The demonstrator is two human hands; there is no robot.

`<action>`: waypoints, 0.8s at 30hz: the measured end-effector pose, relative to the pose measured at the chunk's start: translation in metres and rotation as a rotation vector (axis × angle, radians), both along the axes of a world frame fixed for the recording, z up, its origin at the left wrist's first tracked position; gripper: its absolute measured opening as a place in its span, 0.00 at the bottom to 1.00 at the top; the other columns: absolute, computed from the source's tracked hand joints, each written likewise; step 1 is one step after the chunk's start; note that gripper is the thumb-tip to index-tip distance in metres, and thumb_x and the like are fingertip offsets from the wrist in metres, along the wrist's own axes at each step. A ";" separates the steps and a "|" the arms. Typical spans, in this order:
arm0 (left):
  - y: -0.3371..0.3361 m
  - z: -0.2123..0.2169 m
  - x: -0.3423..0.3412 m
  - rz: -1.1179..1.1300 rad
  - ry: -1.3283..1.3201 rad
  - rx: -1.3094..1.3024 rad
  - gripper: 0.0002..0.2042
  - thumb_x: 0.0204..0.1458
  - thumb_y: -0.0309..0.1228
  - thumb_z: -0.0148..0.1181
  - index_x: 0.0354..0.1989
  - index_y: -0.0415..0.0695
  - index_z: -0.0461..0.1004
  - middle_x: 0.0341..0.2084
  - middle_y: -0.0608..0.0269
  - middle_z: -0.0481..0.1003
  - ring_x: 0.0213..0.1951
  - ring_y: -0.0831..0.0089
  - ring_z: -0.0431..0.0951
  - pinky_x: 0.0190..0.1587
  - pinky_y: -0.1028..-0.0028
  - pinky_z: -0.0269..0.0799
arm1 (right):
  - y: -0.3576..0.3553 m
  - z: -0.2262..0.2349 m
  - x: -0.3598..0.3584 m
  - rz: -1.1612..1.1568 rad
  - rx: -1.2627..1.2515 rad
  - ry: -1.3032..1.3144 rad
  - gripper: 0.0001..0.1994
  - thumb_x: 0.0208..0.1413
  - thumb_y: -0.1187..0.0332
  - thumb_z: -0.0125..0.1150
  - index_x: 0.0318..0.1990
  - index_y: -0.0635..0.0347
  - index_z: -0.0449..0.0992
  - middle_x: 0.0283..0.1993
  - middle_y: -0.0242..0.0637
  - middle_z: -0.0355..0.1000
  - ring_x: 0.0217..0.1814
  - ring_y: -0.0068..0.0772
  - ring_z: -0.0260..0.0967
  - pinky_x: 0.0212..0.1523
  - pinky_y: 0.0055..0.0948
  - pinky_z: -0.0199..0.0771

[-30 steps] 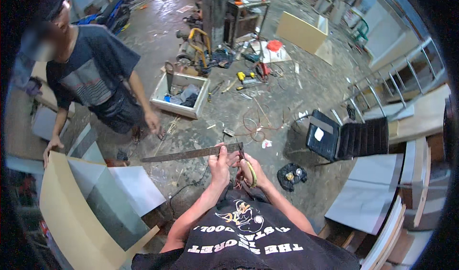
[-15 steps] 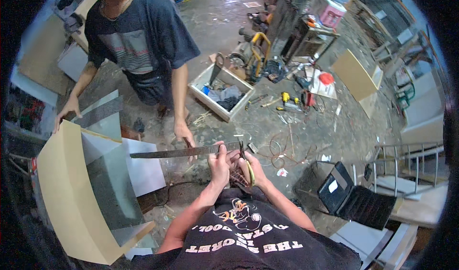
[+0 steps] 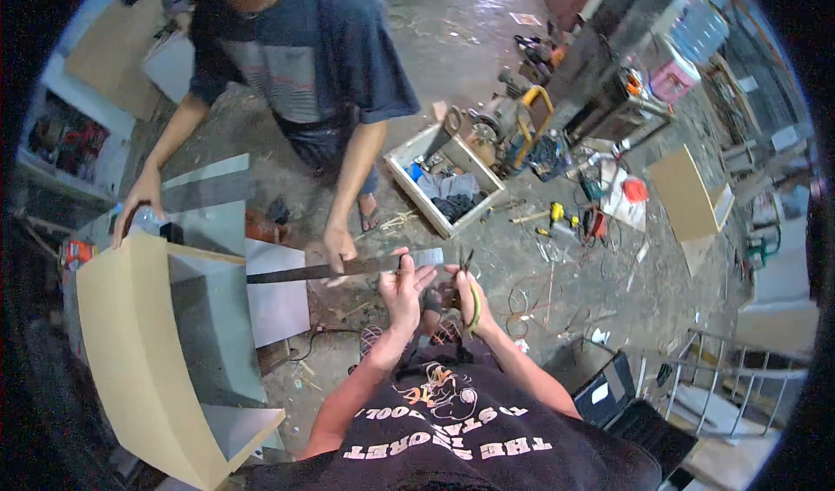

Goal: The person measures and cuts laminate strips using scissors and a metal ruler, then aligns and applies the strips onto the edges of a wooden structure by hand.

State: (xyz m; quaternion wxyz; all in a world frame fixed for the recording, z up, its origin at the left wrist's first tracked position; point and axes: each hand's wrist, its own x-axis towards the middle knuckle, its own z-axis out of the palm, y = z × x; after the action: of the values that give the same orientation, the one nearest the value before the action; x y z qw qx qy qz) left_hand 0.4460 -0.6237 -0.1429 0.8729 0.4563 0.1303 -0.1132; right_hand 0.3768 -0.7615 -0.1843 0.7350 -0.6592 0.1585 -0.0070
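While the long metal strip [image 3: 348, 268] lay level in front of the wearer's chest, the left hand [image 3: 403, 287] pinched it near its bright end and the right hand [image 3: 465, 295] was closed around yellow-handled snips [image 3: 470, 293] beside that end. A co-worker's hand [image 3: 337, 249] steadied the strip farther along. I judged the cut not yet made, since the strip looked whole. Beneath them was a dusty concrete floor [image 3: 452, 56] littered with wires and tools, a wooden crate [image 3: 445, 181] of rags, and tan cabinet panels [image 3: 139, 352] on the left.
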 end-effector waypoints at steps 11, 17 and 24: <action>0.064 -0.024 0.046 -0.096 -0.343 0.154 0.08 0.66 0.29 0.56 0.47 0.37 0.74 0.36 0.65 0.81 0.34 0.79 0.79 0.34 0.76 0.77 | 0.088 0.179 0.134 0.504 -0.651 -0.245 0.22 0.55 0.70 0.65 0.57 0.64 0.72 0.40 0.52 0.78 0.39 0.44 0.79 0.44 0.35 0.77; 0.081 -0.025 0.079 -0.228 -0.306 0.218 0.13 0.66 0.34 0.58 0.51 0.37 0.76 0.34 0.62 0.83 0.37 0.77 0.81 0.41 0.74 0.76 | 0.164 0.197 0.295 0.457 -0.847 -0.468 0.26 0.58 0.64 0.59 0.64 0.61 0.69 0.39 0.61 0.78 0.45 0.58 0.79 0.48 0.46 0.77; 0.081 -0.012 0.098 -0.174 -0.233 0.222 0.15 0.65 0.34 0.57 0.54 0.37 0.76 0.37 0.57 0.83 0.37 0.73 0.83 0.41 0.71 0.78 | 0.145 0.183 0.439 0.903 -0.987 -0.692 0.15 0.59 0.59 0.59 0.37 0.65 0.77 0.33 0.52 0.75 0.39 0.54 0.74 0.42 0.44 0.74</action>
State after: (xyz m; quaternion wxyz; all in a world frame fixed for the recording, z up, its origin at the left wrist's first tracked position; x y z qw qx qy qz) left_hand 0.5441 -0.5428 -0.1554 0.8133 0.5695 -0.0002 -0.1196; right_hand 0.8160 -0.6168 -0.0011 0.2934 -0.8732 -0.3887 0.0182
